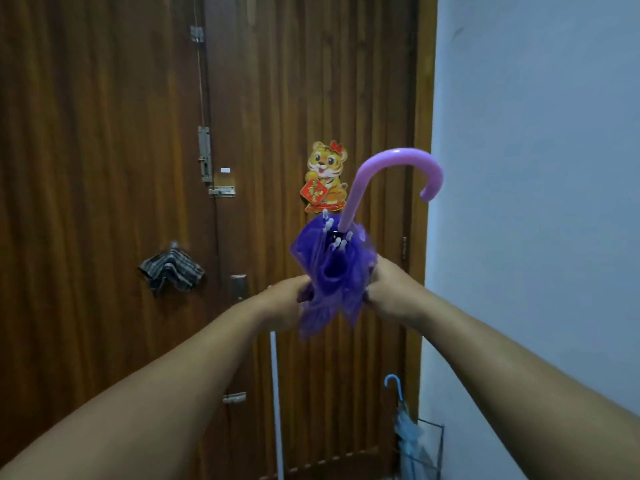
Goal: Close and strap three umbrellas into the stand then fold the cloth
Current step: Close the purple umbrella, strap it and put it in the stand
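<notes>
A striped cloth hangs bunched from a hook on the wooden door, at the left, well apart from the hands and not yet folded. The left hand and right hand reach forward at chest height, each with fingers closed around one side of a closed purple umbrella. It is held handle-up, the pink crook curling right, probably so the loose canopy can be gathered tight for strapping; no strap is visible. A tiger sticker sits on the door just behind it. Low at the right, a wire stand against the wall already holds a blue umbrella. A white pole leans between.
</notes>
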